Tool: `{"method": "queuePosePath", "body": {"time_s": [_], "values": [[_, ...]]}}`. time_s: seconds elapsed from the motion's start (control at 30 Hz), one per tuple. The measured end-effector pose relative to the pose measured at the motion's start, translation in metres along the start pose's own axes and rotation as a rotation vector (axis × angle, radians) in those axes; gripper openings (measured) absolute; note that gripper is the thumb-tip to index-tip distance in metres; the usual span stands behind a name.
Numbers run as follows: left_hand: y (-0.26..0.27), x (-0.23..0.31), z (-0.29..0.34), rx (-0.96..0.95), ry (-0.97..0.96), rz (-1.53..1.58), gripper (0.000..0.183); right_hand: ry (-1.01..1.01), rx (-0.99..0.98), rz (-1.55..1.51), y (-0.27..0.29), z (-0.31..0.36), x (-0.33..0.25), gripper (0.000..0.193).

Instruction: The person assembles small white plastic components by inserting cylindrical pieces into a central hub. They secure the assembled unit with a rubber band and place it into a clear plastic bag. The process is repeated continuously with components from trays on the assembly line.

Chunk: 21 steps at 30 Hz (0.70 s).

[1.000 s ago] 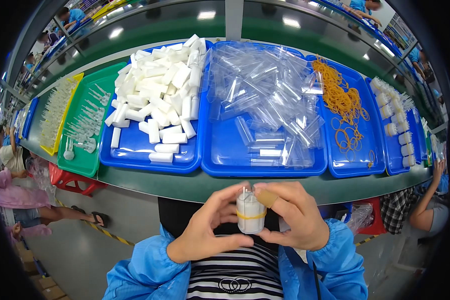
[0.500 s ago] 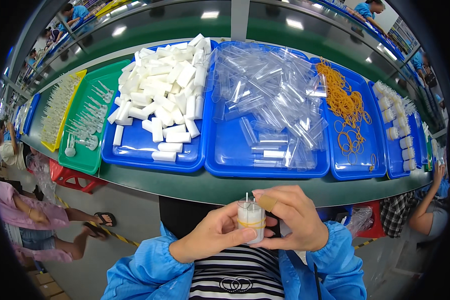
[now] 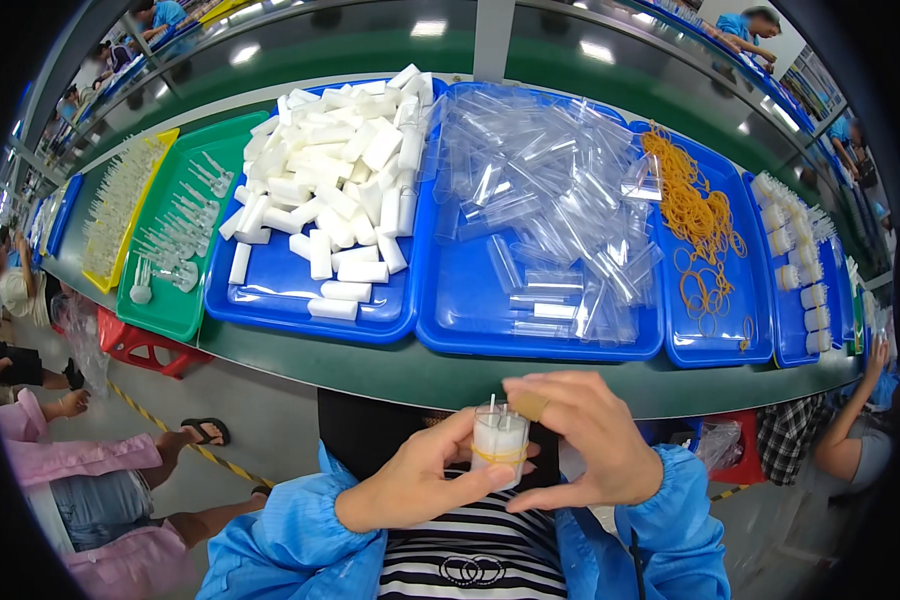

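My left hand (image 3: 420,478) is closed round a small clear-walled cylinder (image 3: 500,438). White material fills it, a yellow rubber band (image 3: 498,456) circles its lower half, and thin white prongs (image 3: 492,403) stick up from its top. The thumb presses its front; the other fingers are partly hidden behind it. My right hand (image 3: 600,440) is beside the cylinder on its right, fingers and thumb spread apart with nothing gripped. Its fingertips hover near the cylinder's top and its thumb lies lower down. A tan wrap (image 3: 530,404) covers part of one finger.
Along the table stand a blue tray of white foam blocks (image 3: 325,170), a blue tray of clear plastic sleeves (image 3: 540,200) and one of rubber bands (image 3: 690,200). Green (image 3: 175,325) and yellow (image 3: 120,275) trays hold pronged parts. A person in pink (image 3: 95,460) is at the left.
My right thumb and fingers have spread away from the cylinder, whose base the thumb was near before. The left hand keeps its hold. The person in pink has shifted.
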State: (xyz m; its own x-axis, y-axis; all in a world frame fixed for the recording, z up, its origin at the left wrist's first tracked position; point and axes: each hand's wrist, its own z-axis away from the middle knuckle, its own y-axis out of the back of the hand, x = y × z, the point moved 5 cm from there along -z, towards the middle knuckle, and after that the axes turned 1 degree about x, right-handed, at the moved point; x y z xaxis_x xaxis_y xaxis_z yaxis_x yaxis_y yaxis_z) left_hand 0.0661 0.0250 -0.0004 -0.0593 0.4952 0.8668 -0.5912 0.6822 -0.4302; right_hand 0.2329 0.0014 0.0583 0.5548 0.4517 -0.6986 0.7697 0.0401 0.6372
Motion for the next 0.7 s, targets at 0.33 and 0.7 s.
{"method": "queuePosePath", "body": {"time_s": [0.33,0.7], "values": [[0.008,0.011,0.006,0.082,-0.097,-0.497,0.055,0.216,0.112,0.446,0.016,-0.049,0.009,0.026],[0.014,0.02,0.014,0.141,-0.332,-0.774,0.059,-0.014,0.043,0.69,-0.028,0.012,0.003,0.034]]}}
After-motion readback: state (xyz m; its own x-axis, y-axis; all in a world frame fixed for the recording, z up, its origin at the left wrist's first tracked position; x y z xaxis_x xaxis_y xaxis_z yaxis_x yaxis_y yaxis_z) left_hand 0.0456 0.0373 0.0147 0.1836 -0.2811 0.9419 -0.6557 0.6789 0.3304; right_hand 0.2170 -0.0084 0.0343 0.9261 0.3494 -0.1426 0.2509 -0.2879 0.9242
